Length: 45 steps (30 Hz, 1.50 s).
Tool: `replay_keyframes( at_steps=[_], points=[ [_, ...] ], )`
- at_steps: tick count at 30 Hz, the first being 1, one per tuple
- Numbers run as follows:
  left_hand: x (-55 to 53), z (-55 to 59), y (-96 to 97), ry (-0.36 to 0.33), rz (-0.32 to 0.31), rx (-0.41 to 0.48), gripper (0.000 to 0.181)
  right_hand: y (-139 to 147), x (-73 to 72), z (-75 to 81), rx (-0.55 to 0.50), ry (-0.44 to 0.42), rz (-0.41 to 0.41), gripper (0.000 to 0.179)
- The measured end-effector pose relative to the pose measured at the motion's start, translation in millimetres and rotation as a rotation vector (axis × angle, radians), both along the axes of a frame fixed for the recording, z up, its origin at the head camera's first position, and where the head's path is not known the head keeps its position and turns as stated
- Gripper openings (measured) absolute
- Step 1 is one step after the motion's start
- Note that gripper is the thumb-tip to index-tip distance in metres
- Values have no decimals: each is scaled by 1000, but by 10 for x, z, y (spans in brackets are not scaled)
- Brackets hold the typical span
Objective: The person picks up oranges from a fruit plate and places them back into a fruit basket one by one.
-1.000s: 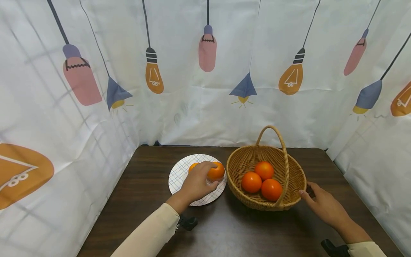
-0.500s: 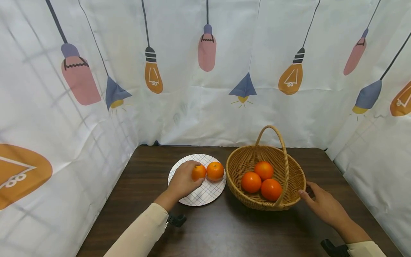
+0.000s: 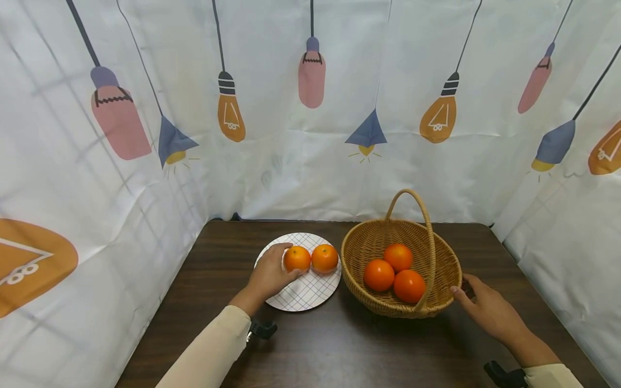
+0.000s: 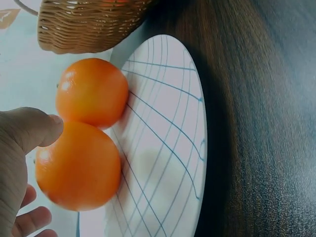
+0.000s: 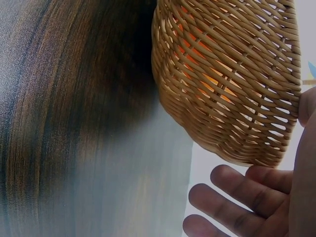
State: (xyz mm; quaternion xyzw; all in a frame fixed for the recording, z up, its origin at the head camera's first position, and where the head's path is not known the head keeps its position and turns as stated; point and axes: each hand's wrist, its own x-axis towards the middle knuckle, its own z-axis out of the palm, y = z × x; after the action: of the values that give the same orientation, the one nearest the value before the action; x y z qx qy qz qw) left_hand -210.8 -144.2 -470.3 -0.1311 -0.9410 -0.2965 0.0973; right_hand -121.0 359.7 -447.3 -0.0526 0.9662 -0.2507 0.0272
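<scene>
Two oranges lie side by side on a round white plate with a blue grid pattern. Around the near-left side of the left orange, my left hand stands with thumb and fingers spread apart. In the left wrist view, the thumb overlaps that orange's edge, while the other fingers are apart from it. The right orange touches its neighbour. My right hand holds the right rim of a wicker basket, thumb on the rim. Inside the basket are three orange-red round fruits.
The basket's tall arched handle rises above its right part. All of this stands on a dark wooden table. A white curtain printed with hanging lamps closes off the back and sides.
My left hand has moved left from the right orange to the left one, then drawn slightly farther left, uncovering more of it. The right hand and basket stay in place.
</scene>
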Motion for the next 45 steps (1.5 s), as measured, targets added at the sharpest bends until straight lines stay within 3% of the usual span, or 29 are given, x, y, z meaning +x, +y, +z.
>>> replay_keyframes(
  at_steps=[10, 17, 27, 37, 45],
  points=[
    [-88, -110, 2, -98, 41, 11, 81, -14, 13, 21, -1, -6, 2, 73],
    [-91, -149, 11, -138, 42, 39, 81, -35, 28, 43, -8, -15, -2, 73],
    [-109, -184, -4, -102, 30, 11, 79, -16, 25, 30, -8, -16, -1, 73],
    [-93, -50, -69, -112, 51, 18, 81, -16, 8, 32, -5, -33, -7, 75],
    [-37, 49, -50, -83, 5, 15, 80, -11, 16, 19, -3, -17, -4, 73]
  ],
)
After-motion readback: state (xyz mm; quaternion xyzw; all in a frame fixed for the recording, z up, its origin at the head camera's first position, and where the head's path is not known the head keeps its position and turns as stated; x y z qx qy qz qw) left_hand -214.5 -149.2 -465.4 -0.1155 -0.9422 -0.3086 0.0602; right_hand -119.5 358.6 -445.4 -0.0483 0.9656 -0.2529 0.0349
